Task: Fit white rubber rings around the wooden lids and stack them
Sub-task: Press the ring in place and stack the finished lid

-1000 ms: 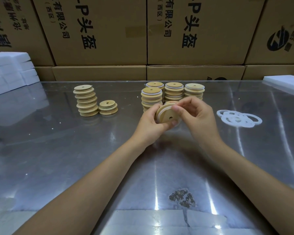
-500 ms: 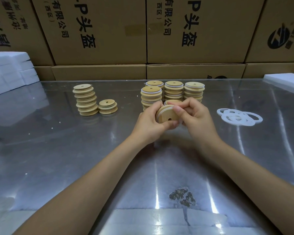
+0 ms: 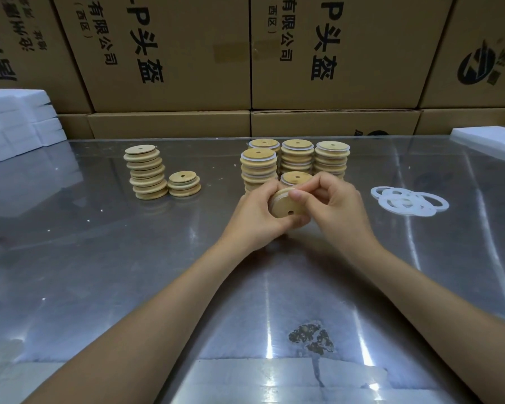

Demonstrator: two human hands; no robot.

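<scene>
**Both hands hold one wooden lid above the counter**

The left hand [image 3: 258,212] and the right hand [image 3: 337,208] meet over the middle of the shiny metal counter [image 3: 99,272]. Between them they hold one round wooden lid [image 3: 286,207], tilted so that its flat face with a small hole looks toward the camera. The fingers of the left hand curl around the left edge of the lid. The thumb and fingers of the right hand pinch its upper right edge, where a thin white ring [image 3: 277,196] shows along the rim. How far the ring sits around the lid, I cannot tell, because the fingers cover it.

Just behind the hands stand the stacks of finished lids [image 3: 296,158], with white rings visible between the wooden layers. One short stack [image 3: 295,177] is right behind the fingers and partly hidden.

To the left, well apart, there is a tall stack of plain lids [image 3: 145,173], a bit uneven, and just beside it a low stack [image 3: 185,184] of about three lids.

To the right of the hands, a small pile of loose white rings [image 3: 408,201] lies flat on the counter, overlapping one another.

Big cardboard boxes [image 3: 169,53] with black printing stand along the far edge. White foam blocks [image 3: 15,121] are at the far left, and one white slab [image 3: 490,138] is at the far right.
</scene>
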